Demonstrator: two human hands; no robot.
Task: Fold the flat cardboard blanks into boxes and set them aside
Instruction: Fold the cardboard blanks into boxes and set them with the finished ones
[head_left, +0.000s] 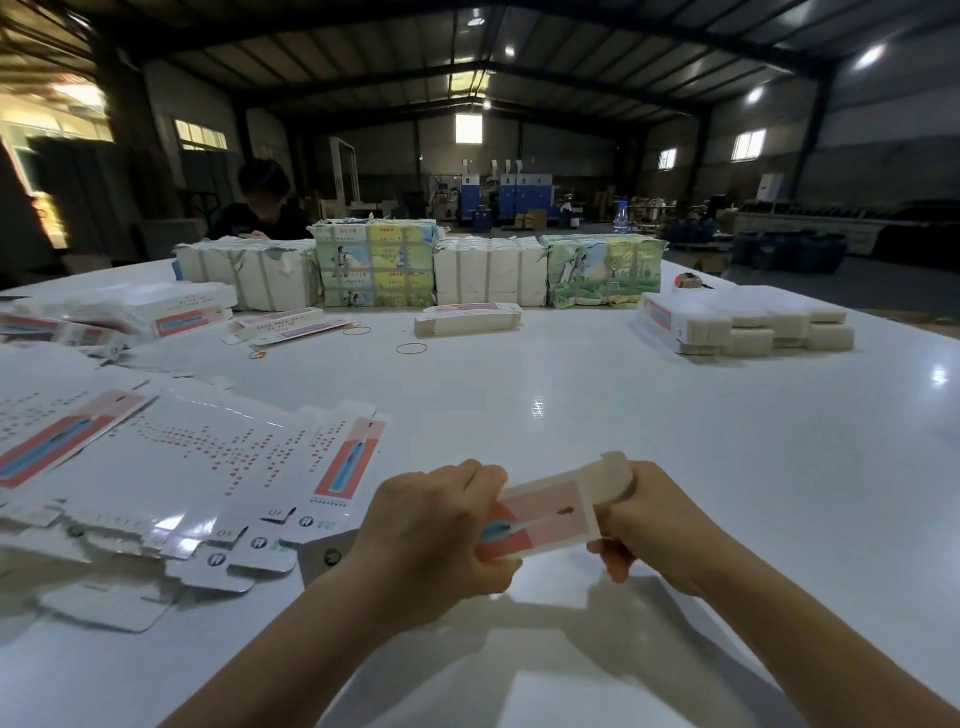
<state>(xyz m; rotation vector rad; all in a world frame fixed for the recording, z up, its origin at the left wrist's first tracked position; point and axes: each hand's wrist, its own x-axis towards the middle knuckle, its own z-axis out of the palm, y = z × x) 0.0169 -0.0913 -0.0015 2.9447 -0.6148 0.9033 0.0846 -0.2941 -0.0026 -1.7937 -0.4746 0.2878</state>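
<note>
Two hands work one carton above the white table. Far left we see folded boxes piled up, and nearer us a fanned stack of flat printed blanks lying on the table. Our left hand grips the left end of a pink-panelled toothbrush box blank, fingers curled round it. Blank is held off the table, between both hands, its right end flap bent up. Our right hand pinches that right end, thumb underneath. Farther back: rubber bands, a small blank stack, wrapped bundles, then a bigger blank stack at right. A seated person is behind the bundles.
</note>
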